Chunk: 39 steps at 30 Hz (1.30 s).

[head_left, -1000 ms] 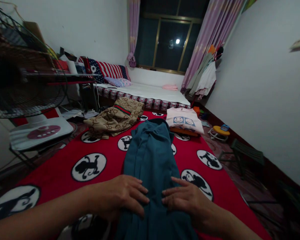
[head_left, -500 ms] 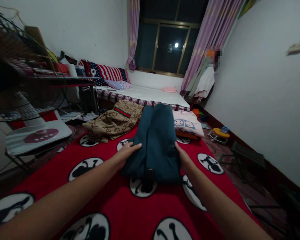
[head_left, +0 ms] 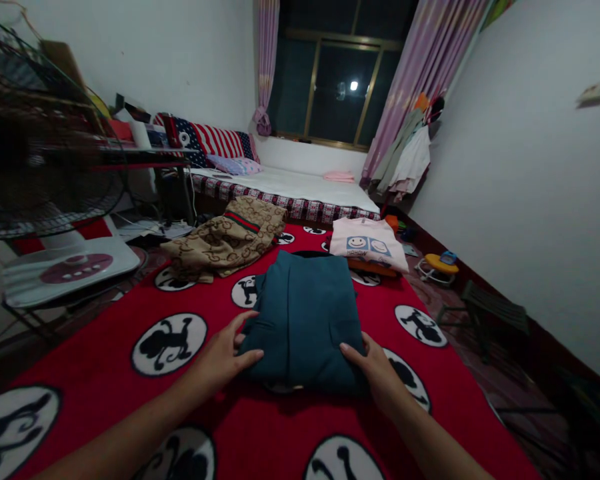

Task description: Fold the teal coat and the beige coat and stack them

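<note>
A folded teal garment (head_left: 313,313) lies in a thick, roughly square bundle on the red blanket (head_left: 280,433), which is patterned with white circles and black figures. My left hand (head_left: 233,350) grips its near left corner, thumb on top, other fingers along the side and partly hidden. At the near right corner, my right hand (head_left: 373,363) has its thumb over the cloth, while most of its fingers are out of sight. Beyond the bundle, to the left, is a crumpled brown patterned garment (head_left: 230,240) with a green and red stripe. A folded pink shirt (head_left: 367,240) sits behind right.
A fan (head_left: 45,147) stands at the left by a cluttered desk (head_left: 145,157). Across the back is a bed (head_left: 290,183) with cushions, under a curtained window. On the right floor are a yellow stool (head_left: 437,267) and a dark folding stool (head_left: 495,307).
The upper part of the teal garment has come down, making the bundle shorter and squarer. Both my hands have moved nearer to me, to its near corners.
</note>
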Each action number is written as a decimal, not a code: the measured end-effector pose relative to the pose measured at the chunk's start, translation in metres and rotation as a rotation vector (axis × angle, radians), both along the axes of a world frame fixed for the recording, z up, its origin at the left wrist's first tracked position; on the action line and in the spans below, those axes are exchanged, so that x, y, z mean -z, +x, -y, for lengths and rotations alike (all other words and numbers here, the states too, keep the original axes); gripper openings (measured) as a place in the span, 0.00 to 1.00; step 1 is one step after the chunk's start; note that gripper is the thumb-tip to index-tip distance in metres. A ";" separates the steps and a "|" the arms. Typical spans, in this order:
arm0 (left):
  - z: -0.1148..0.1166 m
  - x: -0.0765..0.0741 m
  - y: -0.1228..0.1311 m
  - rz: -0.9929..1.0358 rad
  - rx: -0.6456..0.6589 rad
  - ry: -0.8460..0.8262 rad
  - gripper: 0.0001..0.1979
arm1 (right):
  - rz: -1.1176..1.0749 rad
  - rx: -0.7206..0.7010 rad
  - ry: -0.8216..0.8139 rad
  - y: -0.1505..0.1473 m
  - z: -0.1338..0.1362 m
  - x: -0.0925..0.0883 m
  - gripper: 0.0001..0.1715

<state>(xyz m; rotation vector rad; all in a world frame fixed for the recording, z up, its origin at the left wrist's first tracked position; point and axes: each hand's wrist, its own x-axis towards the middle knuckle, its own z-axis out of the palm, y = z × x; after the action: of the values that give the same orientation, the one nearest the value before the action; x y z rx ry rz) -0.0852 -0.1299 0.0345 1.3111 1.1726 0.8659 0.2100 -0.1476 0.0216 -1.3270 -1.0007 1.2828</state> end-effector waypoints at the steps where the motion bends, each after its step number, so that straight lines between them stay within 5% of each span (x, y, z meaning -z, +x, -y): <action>1: 0.000 0.000 -0.004 -0.038 0.003 0.004 0.43 | 0.015 -0.014 -0.005 0.003 0.002 0.001 0.34; 4: -0.016 -0.009 -0.006 -0.178 -0.060 0.060 0.40 | 0.241 0.042 0.092 0.011 -0.012 -0.006 0.35; 8: -0.069 -0.026 0.009 -0.300 -0.150 0.114 0.37 | 0.854 0.173 0.284 0.010 -0.064 -0.032 0.36; 14: -0.142 -0.019 0.035 -0.417 -0.306 0.322 0.25 | 1.308 0.285 0.170 -0.008 -0.129 -0.051 0.30; 18: -0.153 -0.017 0.043 -0.391 -0.350 0.384 0.17 | 1.413 0.194 0.135 -0.008 -0.142 -0.051 0.11; 25: -0.151 -0.021 0.048 -0.320 -0.531 0.607 0.14 | 1.144 0.583 0.188 0.015 -0.153 -0.053 0.18; 29: -0.153 -0.020 0.043 -0.616 -0.449 0.566 0.15 | 1.166 0.512 0.088 0.016 -0.153 -0.056 0.15; 32: -0.144 -0.034 0.054 -0.773 -0.397 0.629 0.21 | 1.248 0.493 0.263 -0.005 -0.146 -0.066 0.18; 36: -0.130 -0.045 0.090 -0.883 -0.020 0.781 0.22 | 1.306 0.021 0.612 -0.041 -0.139 -0.065 0.22; 39: -0.135 -0.027 0.107 -0.969 0.178 0.719 0.25 | 1.401 -0.210 0.485 -0.045 -0.145 -0.044 0.27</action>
<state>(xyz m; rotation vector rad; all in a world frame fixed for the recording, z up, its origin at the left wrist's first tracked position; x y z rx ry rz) 0.0216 0.0047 0.0617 2.5583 1.4717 0.5077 0.1654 -0.0025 0.0656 -1.6748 -2.2398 -0.0125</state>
